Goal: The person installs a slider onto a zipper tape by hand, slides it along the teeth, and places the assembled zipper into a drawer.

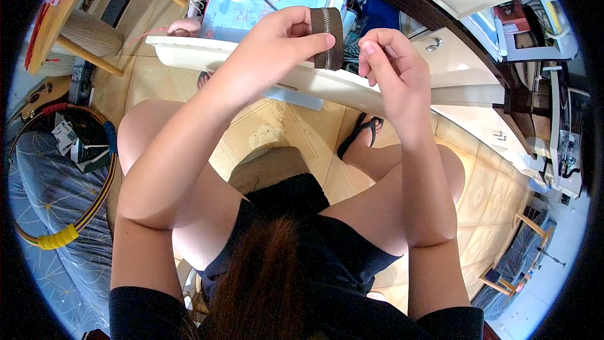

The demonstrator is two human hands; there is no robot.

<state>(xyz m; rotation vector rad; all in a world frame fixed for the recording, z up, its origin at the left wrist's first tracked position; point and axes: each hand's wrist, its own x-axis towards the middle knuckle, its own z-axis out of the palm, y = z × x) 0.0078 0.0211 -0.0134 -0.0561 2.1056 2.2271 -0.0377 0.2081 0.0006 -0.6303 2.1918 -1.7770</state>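
My left hand (286, 38) is closed on a short brown zipper (328, 47), its thumb pressed on the front of the cloth tape. A row of metal teeth runs lengthwise along the tape. Just to the right, apart from the zipper, is my right hand (396, 69), with thumb and index finger pinched together and the other fingers curled. Whatever lies in that pinch is too small to make out. Both hands are raised over an open white drawer (182, 50).
In the drawer lies a clear folder (233, 12) with papers and a pen pack. A pink object (184, 26) sits by its left corner. A wooden stool (69, 6) stands at the upper left, a taped hoop (58, 239) below it. Cabinet doors (465, 60) are on the right.
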